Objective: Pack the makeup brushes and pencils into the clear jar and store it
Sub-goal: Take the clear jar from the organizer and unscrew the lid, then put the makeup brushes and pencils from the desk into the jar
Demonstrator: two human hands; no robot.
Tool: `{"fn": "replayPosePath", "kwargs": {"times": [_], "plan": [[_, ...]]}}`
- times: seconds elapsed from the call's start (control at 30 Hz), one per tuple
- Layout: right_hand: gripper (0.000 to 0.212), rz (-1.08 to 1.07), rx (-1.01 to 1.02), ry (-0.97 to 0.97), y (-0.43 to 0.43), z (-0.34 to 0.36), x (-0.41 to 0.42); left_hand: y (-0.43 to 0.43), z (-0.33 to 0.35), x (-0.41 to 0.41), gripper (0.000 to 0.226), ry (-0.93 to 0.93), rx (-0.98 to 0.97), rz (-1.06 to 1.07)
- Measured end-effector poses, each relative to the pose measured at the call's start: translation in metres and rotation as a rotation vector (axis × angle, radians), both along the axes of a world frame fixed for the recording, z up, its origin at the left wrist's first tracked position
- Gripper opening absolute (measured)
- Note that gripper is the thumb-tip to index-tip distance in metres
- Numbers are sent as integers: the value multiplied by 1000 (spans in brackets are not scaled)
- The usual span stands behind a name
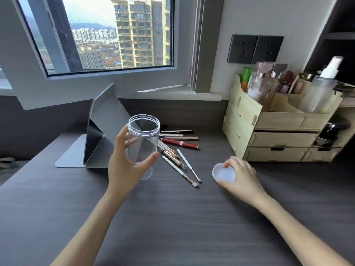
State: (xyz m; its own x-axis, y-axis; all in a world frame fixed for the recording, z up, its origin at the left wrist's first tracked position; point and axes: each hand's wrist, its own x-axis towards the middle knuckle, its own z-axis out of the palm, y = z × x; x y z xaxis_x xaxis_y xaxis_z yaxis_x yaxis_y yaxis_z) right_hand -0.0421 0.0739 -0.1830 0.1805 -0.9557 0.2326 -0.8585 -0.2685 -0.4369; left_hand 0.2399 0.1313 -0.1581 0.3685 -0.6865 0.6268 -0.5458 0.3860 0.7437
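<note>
From the head view, the left hand (126, 166) is wrapped around the clear jar (143, 143), thumb on the near side and fingers behind, holding it open-mouthed and tilted slightly, with nothing inside; whether its base touches the dark surface (172, 217) I cannot tell. The right hand (240, 175) rests low on the surface, fingers curled over the white lid (223, 172), gripping its edge. Between the two hands lie the brushes (184, 167), fanned out with their tips toward the person, and just behind them the pencils (179, 136), lying roughly parallel. A folded grey stand (99, 135) is left of the jar. A wooden organizer (278, 131) with bottles stands at the right.
</note>
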Motion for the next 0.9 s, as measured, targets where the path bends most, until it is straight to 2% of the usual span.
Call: {"fn": "replayPosePath", "kwargs": {"times": [0.07,0.13,0.27,0.43,0.5,0.53,0.6,0.63,0.7,0.77,0.9], "plan": [[24,24,-217,9,1,5,19,-1,-2,-2,89,-69,-47,100],[20,66,-315,104,-2,5,41,-3,-7,-3,87,-137,-76,149],[34,22,-120,353,-14,1,71,-3,-15,-3,90,-157,-65,138],[29,-49,13,398,-24,-2,86,-2,-14,9,92,-90,-99,76],[26,-106,-18,302,-22,0,87,0,-13,12,88,-88,-81,85],[24,-145,-57,168,-21,3,84,0,-14,13,86,-98,-66,94],[18,-184,-144,-226,-19,13,74,1,-15,15,84,-109,-40,106],[14,-145,-188,-404,-16,22,68,1,-15,15,84,-119,-38,109],[11,10,-208,-619,-3,44,59,0,-15,14,83,-188,-56,118],[16,171,-162,-705,13,67,55,-1,-15,13,82,-282,-75,120],[14,313,-198,-544,34,90,55,-2,-18,13,81,-342,-95,115]]}}
